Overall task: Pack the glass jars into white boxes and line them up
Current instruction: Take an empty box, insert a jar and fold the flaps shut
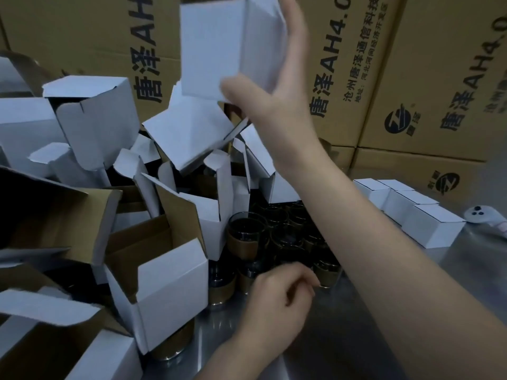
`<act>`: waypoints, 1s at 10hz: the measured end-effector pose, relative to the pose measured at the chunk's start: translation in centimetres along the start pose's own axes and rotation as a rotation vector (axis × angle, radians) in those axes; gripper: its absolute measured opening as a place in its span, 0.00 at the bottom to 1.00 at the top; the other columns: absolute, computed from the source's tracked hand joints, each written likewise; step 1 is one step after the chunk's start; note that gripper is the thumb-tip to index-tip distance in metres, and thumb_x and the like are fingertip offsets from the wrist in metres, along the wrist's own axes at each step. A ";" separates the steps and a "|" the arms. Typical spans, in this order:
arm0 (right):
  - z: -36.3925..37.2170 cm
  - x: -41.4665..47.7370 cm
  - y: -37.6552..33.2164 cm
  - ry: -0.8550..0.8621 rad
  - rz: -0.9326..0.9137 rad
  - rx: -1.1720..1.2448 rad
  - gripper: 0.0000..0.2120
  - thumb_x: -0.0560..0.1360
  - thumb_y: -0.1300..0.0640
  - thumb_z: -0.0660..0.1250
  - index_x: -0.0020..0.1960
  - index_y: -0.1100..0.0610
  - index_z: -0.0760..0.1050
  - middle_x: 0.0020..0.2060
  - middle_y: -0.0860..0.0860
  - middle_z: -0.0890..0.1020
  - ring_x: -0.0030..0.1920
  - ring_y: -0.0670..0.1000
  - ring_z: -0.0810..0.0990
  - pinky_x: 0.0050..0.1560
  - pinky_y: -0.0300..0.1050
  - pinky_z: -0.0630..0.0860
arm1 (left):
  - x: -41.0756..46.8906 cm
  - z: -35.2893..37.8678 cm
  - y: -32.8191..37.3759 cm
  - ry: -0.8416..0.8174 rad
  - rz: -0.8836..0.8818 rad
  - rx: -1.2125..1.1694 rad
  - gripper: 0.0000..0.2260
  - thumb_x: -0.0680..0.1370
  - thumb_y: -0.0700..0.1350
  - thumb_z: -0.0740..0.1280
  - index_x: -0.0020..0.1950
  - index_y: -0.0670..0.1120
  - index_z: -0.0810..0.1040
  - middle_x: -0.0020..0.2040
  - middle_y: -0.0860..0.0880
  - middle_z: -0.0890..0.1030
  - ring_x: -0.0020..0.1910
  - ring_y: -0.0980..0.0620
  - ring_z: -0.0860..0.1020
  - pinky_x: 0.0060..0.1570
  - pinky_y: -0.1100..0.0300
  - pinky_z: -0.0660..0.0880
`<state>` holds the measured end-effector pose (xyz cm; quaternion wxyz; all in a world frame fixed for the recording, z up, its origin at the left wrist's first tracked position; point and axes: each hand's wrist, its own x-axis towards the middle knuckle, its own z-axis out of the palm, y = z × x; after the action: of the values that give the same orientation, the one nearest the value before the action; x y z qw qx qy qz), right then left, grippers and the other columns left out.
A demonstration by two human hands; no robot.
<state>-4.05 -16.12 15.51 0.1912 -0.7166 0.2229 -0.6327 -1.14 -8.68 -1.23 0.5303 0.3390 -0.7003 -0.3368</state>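
Observation:
My right hand (277, 105) is raised high and holds a white box (211, 50), thumb on its front face and straight fingers along its right side. The box's top flaps are out of frame. Below it, a cluster of dark glass jars (285, 231) with brown bands stands on the steel table (356, 338). My left hand (279, 294) hovers low at the near edge of the jars with curled fingers. Its fingertips are close to one jar (327, 270), and whether they grip it is hidden. A row of several closed white boxes (430, 226) lines the right side.
A jumbled pile of open white boxes (90, 116) fills the left, one open box (170, 292) standing nearest. Large brown printed cartons (444, 78) wall off the back. A small white device (480, 215) lies beyond the box row.

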 end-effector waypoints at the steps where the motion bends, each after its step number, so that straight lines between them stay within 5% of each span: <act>1: -5.1 -6.2 0.9 -0.087 -0.019 0.124 0.43 0.68 0.63 0.68 0.77 0.52 0.50 0.70 0.55 0.65 0.66 0.53 0.71 0.58 0.46 0.77 | 0.1 0.4 -1.8 0.234 0.062 0.040 0.08 0.73 0.41 0.61 0.39 0.51 0.78 0.36 0.61 0.81 0.38 0.62 0.79 0.37 0.71 0.71; 2: -6.3 -8.9 2.0 -0.036 0.155 0.177 0.44 0.67 0.59 0.71 0.76 0.44 0.53 0.67 0.52 0.71 0.63 0.48 0.75 0.56 0.43 0.77 | 0.1 0.4 -2.3 0.389 0.102 0.017 0.08 0.75 0.45 0.61 0.43 0.56 0.78 0.38 0.56 0.80 0.37 0.55 0.79 0.36 0.61 0.76; 3: -8.1 -12.6 3.6 -0.099 0.187 0.167 0.44 0.65 0.57 0.70 0.75 0.38 0.54 0.66 0.46 0.73 0.65 0.49 0.74 0.59 0.45 0.75 | 0.0 0.0 -1.9 0.530 0.100 -0.059 0.08 0.78 0.48 0.59 0.48 0.60 0.76 0.42 0.56 0.81 0.40 0.55 0.79 0.39 0.61 0.76; 4: -9.0 -14.7 4.5 -0.174 0.294 0.196 0.47 0.64 0.59 0.70 0.75 0.34 0.52 0.68 0.51 0.70 0.67 0.53 0.73 0.65 0.52 0.73 | 0.3 -0.4 -0.8 0.597 0.029 -0.189 0.09 0.80 0.50 0.57 0.52 0.64 0.73 0.51 0.61 0.80 0.51 0.58 0.80 0.47 0.63 0.77; 5: -10.2 -16.2 5.0 -0.253 0.369 0.157 0.51 0.63 0.56 0.71 0.75 0.33 0.46 0.68 0.46 0.69 0.66 0.47 0.74 0.63 0.43 0.73 | 0.6 -1.0 0.0 0.579 -0.026 -0.347 0.10 0.79 0.54 0.55 0.56 0.63 0.71 0.59 0.56 0.79 0.57 0.58 0.79 0.54 0.60 0.76; 6: -11.2 -17.1 5.1 -0.355 0.382 0.107 0.51 0.64 0.58 0.70 0.76 0.39 0.43 0.59 0.20 0.66 0.65 0.32 0.69 0.58 0.27 0.69 | 0.5 -1.6 0.4 0.528 -0.006 -0.290 0.14 0.77 0.59 0.55 0.60 0.60 0.72 0.61 0.56 0.78 0.63 0.59 0.76 0.62 0.56 0.72; 8: -11.7 -18.5 5.3 -0.490 0.427 0.095 0.51 0.67 0.64 0.70 0.78 0.37 0.45 0.72 0.34 0.62 0.74 0.42 0.63 0.66 0.32 0.66 | 0.3 -1.9 1.5 0.216 0.072 -0.100 0.19 0.74 0.61 0.60 0.64 0.61 0.73 0.62 0.61 0.75 0.64 0.63 0.73 0.56 0.73 0.71; 9: -11.9 -18.8 5.5 -0.524 0.407 -0.001 0.50 0.67 0.60 0.71 0.77 0.35 0.46 0.71 0.24 0.55 0.72 0.31 0.58 0.63 0.23 0.62 | 0.2 -1.8 1.6 0.188 0.069 0.071 0.20 0.71 0.59 0.62 0.62 0.57 0.76 0.63 0.56 0.73 0.63 0.66 0.71 0.54 0.79 0.67; 10: -11.9 -18.9 5.5 -0.525 0.421 0.031 0.45 0.67 0.54 0.74 0.76 0.35 0.54 0.72 0.35 0.62 0.71 0.43 0.66 0.64 0.37 0.71 | -0.2 -1.9 1.5 0.214 0.092 0.135 0.17 0.69 0.55 0.63 0.58 0.55 0.75 0.57 0.57 0.74 0.59 0.63 0.73 0.53 0.77 0.68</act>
<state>-18.22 -9.99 -1.56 0.3793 -0.7905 0.2993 -0.3764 0.59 -7.93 0.32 0.5927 0.3754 -0.6757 -0.2263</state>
